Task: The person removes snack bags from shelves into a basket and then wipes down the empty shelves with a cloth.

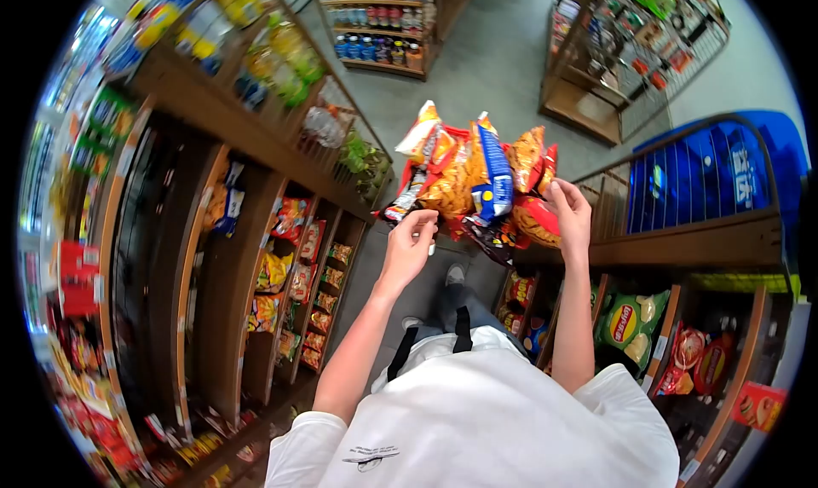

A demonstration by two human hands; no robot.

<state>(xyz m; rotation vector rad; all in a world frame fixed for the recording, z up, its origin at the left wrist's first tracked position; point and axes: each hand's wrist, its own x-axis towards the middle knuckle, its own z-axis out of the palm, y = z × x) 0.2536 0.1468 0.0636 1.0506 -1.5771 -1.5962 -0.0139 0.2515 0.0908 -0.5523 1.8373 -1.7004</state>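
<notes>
A heaped load of snack bags, orange, red, white and blue, is in front of me at the centre, over the aisle floor. My left hand is at the near left edge of the load, fingers curled together; what they pinch is too small to name. At the right edge my right hand has its fingers bent against a red round-fronted bag. A blue and white bag stands up in the middle of the load. Whatever carries the bags from below is mostly hidden.
Wooden shelves with snack bags run along the left. On the right are more shelves with a green chip bag and a wire rack with blue packages. Ahead stand a bottle shelf and a wire-sided rack.
</notes>
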